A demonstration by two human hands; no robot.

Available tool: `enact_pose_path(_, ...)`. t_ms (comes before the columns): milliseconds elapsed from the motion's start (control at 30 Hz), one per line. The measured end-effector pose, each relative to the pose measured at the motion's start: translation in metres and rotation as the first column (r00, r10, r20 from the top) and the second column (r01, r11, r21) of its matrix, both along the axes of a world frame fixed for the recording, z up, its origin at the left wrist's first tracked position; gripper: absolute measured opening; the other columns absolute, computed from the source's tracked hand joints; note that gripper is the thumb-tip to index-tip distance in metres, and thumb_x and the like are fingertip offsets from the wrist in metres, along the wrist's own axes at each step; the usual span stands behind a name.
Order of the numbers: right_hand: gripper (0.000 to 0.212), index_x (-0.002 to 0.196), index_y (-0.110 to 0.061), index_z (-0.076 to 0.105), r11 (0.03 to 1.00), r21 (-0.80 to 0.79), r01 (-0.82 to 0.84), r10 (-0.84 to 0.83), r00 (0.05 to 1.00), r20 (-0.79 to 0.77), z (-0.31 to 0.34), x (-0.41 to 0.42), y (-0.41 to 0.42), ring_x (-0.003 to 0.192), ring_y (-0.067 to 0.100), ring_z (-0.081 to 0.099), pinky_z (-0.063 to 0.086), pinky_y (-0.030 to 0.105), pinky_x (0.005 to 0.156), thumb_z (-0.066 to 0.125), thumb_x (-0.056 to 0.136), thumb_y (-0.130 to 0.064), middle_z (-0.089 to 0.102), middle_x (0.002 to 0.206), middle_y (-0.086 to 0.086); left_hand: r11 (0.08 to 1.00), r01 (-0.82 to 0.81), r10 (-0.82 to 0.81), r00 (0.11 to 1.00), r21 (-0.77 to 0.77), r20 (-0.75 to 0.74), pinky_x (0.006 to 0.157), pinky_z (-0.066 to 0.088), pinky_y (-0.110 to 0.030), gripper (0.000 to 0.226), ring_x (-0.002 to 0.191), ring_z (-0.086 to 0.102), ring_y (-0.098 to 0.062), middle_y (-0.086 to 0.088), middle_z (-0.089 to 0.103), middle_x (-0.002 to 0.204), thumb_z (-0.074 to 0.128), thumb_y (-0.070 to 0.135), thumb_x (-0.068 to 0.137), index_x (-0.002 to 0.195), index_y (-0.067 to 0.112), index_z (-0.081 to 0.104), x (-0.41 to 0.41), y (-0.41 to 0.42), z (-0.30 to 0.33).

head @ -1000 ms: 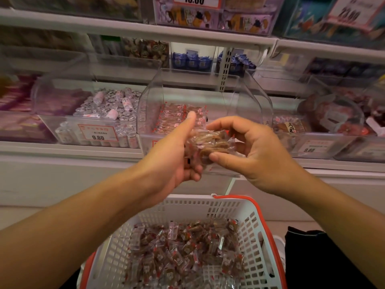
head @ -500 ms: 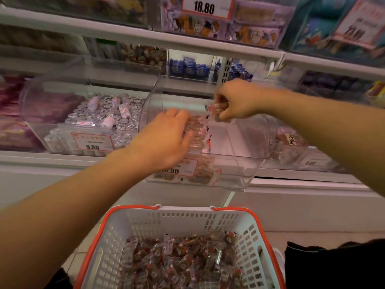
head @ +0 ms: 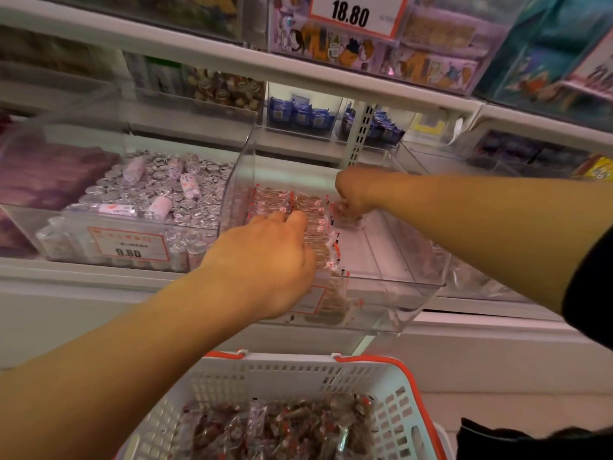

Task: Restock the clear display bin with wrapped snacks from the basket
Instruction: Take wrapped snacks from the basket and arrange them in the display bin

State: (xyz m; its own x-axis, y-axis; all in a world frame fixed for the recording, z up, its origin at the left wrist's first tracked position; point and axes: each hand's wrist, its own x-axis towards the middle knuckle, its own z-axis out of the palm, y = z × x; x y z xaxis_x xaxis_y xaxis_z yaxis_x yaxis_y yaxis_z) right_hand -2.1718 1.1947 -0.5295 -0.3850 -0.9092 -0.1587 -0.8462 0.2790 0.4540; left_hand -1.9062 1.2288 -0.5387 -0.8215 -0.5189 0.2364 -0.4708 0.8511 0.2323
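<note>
The clear display bin [head: 391, 293] sits tilted on the middle shelf. A row of wrapped snacks [head: 300, 207] with red-printed wrappers stands along its left half. My left hand [head: 265, 260] reaches into the bin, its fingers pressed against that row. My right hand [head: 351, 194] is deeper in the bin, fingers curled down round a few wrapped snacks [head: 346, 215] at the back. The right half of the bin floor is bare. Below, the white basket [head: 394, 393] with an orange rim holds several loose wrapped snacks [head: 282, 426].
A neighbouring clear bin [head: 66, 234] on the left holds silver and pink wrapped sweets behind a 9.80 price tag [head: 127, 244]. Blue packets [head: 300, 116] stand on the shelf behind. An upper shelf carries boxes and an 18.80 tag [head: 351, 13].
Both hands went from holding a snack bundle in front of the shelf into the bin. The right hand has lowered its snacks to the bin's back; the left pressed against the row.
</note>
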Motion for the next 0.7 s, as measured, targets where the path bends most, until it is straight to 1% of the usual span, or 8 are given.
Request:
enact_pose_path(133,0.037,0.111,-0.011,0.063,0.999,-0.023,-0.022,0.019,0.992,-0.127,0.002,0.001,0.004,0.072,0.026,0.055,0.045,0.032,0.059,0.078,0.077,-0.015,0.051,0.084,0.004,1.0,0.01,-0.01,1.0,-0.004,-0.013,0.072,0.037,-0.036,0.028,0.098,0.052,-0.026,-0.006,0.055,0.112,0.028,0.038,0.096,0.111,0.02,0.044,-0.001,0.0,-0.002)
enact_pose_path(233,0.039,0.116,-0.011,0.064,1.0,0.007,-0.025,0.026,0.988,-0.155,0.001,0.005,0.007,0.074,0.027,0.056,0.048,0.035,0.062,0.078,0.079,-0.015,0.051,0.085,0.003,1.0,0.012,-0.012,1.0,0.016,-0.024,0.075,0.043,-0.039,0.023,0.094,0.052,-0.027,-0.007,0.055,0.106,0.029,0.035,0.097,0.105,0.019,0.044,0.001,0.0,-0.001)
enact_pose_path(367,0.028,0.11,-0.01,0.064,0.997,0.038,-0.066,0.072,0.977,-0.199,0.008,0.013,0.013,0.069,0.027,0.053,0.047,0.035,0.059,0.072,0.083,-0.011,0.044,0.072,0.001,1.0,0.016,-0.017,0.994,-0.011,-0.109,0.08,0.05,-0.044,0.026,0.093,0.056,-0.027,-0.006,0.058,0.104,0.034,0.036,0.097,0.107,0.018,0.05,0.002,0.003,0.002)
enact_pose_path(467,0.009,0.09,-0.009,0.059,0.995,0.057,-0.078,0.089,0.972,-0.218,0.022,0.026,0.024,0.056,0.02,0.046,0.041,0.031,0.051,0.065,0.085,-0.004,0.052,0.075,0.003,0.998,0.026,-0.037,0.98,-0.059,-0.194,0.078,0.05,-0.044,0.025,0.09,0.059,-0.027,-0.003,0.061,0.1,0.039,0.039,0.096,0.103,0.02,0.054,0.006,0.007,0.006)
enact_pose_path(533,0.018,0.074,-0.008,0.053,0.997,0.028,-0.078,0.082,0.98,-0.183,0.033,0.037,0.034,0.056,0.02,0.047,0.045,0.032,0.053,0.065,0.087,-0.004,0.051,0.072,0.004,0.993,0.054,-0.082,0.957,-0.107,-0.277,0.074,0.05,-0.042,0.023,0.085,0.06,-0.025,0.0,0.064,0.093,0.044,0.038,0.095,0.096,0.02,0.058,0.011,0.009,0.012)
enact_pose_path(567,0.021,0.072,-0.008,0.052,0.996,-0.014,-0.086,0.083,0.986,-0.143,0.039,0.045,0.04,0.058,0.021,0.05,0.047,0.033,0.055,0.066,0.087,-0.005,0.052,0.071,0.005,0.987,0.083,-0.123,0.941,-0.137,-0.317,0.071,0.05,-0.04,0.021,0.081,0.059,-0.023,0.002,0.064,0.087,0.047,0.037,0.094,0.091,0.02,0.059,0.015,0.012,0.016)
enact_pose_path(633,0.01,0.086,-0.008,0.062,0.986,-0.143,-0.08,0.081,0.997,-0.001,0.053,0.068,0.06,0.069,0.025,0.058,0.053,0.035,0.064,0.069,0.087,-0.015,0.061,0.084,0.007,0.96,0.181,-0.246,0.91,-0.214,-0.333,0.062,0.048,-0.039,0.02,0.069,0.057,-0.022,0.003,0.059,0.074,0.05,0.033,0.091,0.078,0.019,0.057,0.027,0.018,0.023)
enact_pose_path(700,0.018,0.097,-0.02,0.066,0.929,-0.359,-0.089,0.164,0.969,0.185,0.054,0.095,0.098,0.08,0.024,0.061,0.052,0.036,0.069,0.071,0.087,-0.033,0.065,0.093,0.002,0.911,0.286,-0.364,0.896,-0.298,-0.252,0.053,0.045,-0.037,0.021,0.058,0.052,-0.025,0.003,0.053,0.061,0.051,0.031,0.083,0.065,0.021,0.047,0.043,0.024,0.024)
